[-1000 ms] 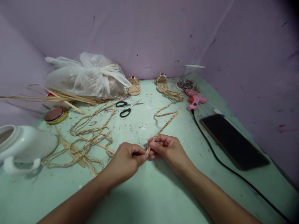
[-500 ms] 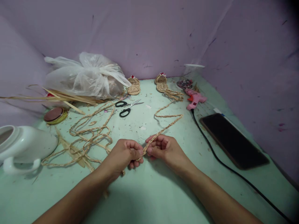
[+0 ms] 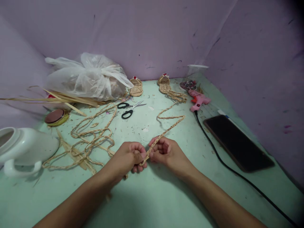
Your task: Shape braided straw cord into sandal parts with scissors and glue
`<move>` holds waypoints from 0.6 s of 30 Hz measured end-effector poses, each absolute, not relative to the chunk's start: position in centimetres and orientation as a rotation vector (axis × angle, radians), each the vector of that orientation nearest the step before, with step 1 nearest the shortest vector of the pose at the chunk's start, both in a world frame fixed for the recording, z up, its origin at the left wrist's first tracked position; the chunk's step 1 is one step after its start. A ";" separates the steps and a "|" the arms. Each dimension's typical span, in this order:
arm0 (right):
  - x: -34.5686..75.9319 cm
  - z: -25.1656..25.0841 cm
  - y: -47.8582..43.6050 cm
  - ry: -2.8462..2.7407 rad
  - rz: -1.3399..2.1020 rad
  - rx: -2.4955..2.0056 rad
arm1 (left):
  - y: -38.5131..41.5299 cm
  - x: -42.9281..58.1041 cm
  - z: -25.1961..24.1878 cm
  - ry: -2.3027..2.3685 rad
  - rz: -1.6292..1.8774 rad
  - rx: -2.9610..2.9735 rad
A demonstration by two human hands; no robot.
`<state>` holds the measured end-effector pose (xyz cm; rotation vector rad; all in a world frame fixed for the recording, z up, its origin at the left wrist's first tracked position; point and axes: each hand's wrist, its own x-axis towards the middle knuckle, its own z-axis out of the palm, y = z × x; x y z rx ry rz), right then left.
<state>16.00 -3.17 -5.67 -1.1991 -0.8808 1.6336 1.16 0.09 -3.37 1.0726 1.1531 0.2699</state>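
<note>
A tan braided cord runs from the back of the table down to my two hands near the middle. My left hand pinches the cord, which bends in a small loop at its fingertips. Close beside it, my right hand has its fingers curled round the same cord, thumb against it. More of the braid lies in loose loops to the left, partly hidden by my left forearm. Two small woven slippers with red and white beads stand at the back, one left, one right.
Black-handled scissors lie open mid-table. To the right are a pink glue gun with a black cable, a dark phone and a clear container of beads. A white jar, flat fibre strips and a plastic bag occupy the left.
Both hands stay nearly in place. The small bend of cord at my left fingertips shows a little more, and the cord's far bend has shifted slightly.
</note>
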 end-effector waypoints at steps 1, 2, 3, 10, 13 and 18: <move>16.0 -5.7 -3.2 -0.878 1.638 -1.198 | 0.1 1.2 -3.4 1.135 0.276 1.069; 16.0 -5.7 -3.2 -0.873 1.641 -1.197 | 0.0 1.2 -3.4 1.122 0.286 1.066; 16.1 -5.6 -3.2 -0.869 1.643 -1.198 | 0.0 1.2 -3.4 1.113 0.297 1.061; 16.2 -5.3 -3.1 -0.870 1.604 -1.240 | -0.1 1.2 -3.2 1.094 0.296 1.081; 16.0 -5.2 -3.1 -0.858 1.582 -1.271 | -0.1 1.1 -3.3 1.072 0.275 1.094; 16.0 -5.4 -3.2 -0.871 1.589 -1.241 | 0.0 1.0 -3.5 1.034 0.267 1.089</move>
